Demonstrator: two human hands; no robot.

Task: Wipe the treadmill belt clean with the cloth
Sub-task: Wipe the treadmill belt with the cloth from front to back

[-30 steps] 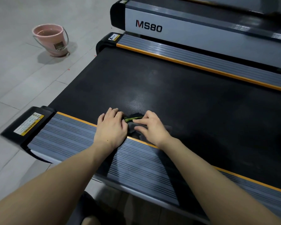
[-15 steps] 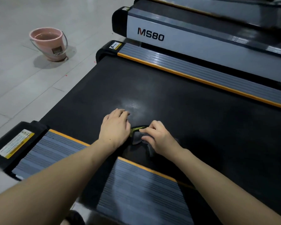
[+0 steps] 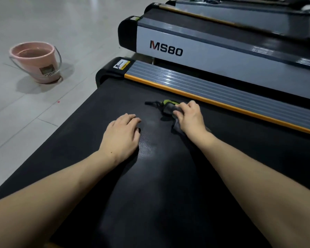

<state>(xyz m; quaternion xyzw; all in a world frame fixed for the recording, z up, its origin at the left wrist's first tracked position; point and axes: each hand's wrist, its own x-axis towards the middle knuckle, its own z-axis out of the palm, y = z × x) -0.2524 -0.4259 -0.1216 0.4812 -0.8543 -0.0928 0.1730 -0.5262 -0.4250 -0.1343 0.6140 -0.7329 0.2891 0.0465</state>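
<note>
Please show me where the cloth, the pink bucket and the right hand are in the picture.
cloth [image 3: 168,108]: head view, on the grey fold beside the fingers.
pink bucket [image 3: 36,68]: head view, on its outer wall.
right hand [image 3: 191,116]: head view, on the back of the hand.

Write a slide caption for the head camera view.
Right hand wipes the treadmill belt with a cloth; left hand rests flat.

Three treadmills [image 3: 168,176] are counted, toward one o'clock. One cloth [image 3: 168,108], one bucket [image 3: 37,62] at ten o'clock and two hands [image 3: 122,135] are seen.
</note>
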